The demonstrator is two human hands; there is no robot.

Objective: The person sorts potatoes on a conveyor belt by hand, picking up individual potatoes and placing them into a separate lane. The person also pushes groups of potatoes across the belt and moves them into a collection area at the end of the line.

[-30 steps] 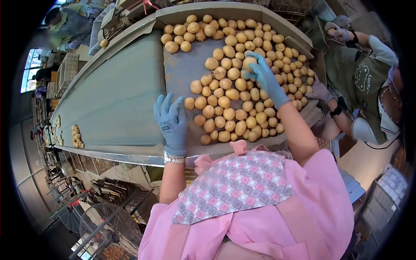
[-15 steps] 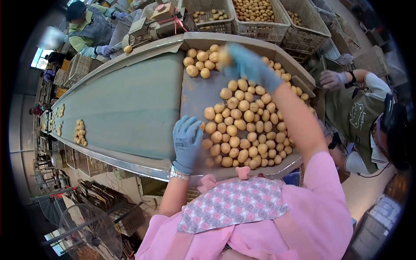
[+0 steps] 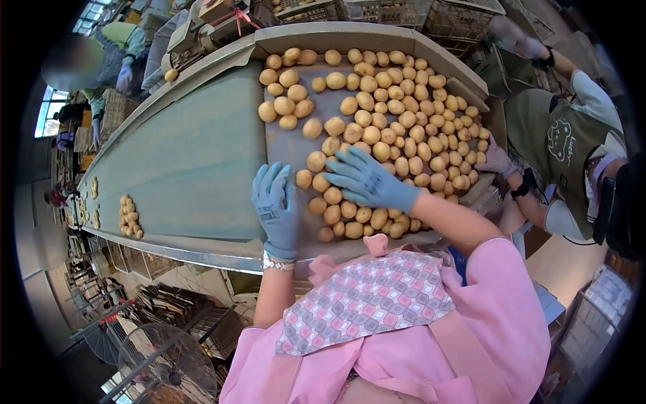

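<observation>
Many round yellow potatoes [image 3: 402, 143] cover the grey metal sorting surface [image 3: 288, 140] at the end of a green conveyor belt [image 3: 182, 155]. My right hand [image 3: 370, 180], in a blue glove, lies palm down over the near potatoes with its fingers stretched to the left; whether it grips one underneath is hidden, but the fingers look flat. Where belt and metal surface meet, my left hand [image 3: 276, 210] rests near the front edge, gloved in blue, fingers extended and nothing visible in it. Potatoes sit just to its right.
On the right, a co-worker in a dark apron [image 3: 555, 145] has one gloved hand [image 3: 498, 160] at the potatoes' edge. Another person [image 3: 118, 50] is at upper left. Crates [image 3: 461, 20] line the far side. A small potato cluster [image 3: 130, 217] lies down the belt; a fan [image 3: 168, 367] stands lower left.
My right hand has come back from the far side to the near potatoes. More potatoes now lie across the far part of the surface. The co-worker's hand has reached the potatoes.
</observation>
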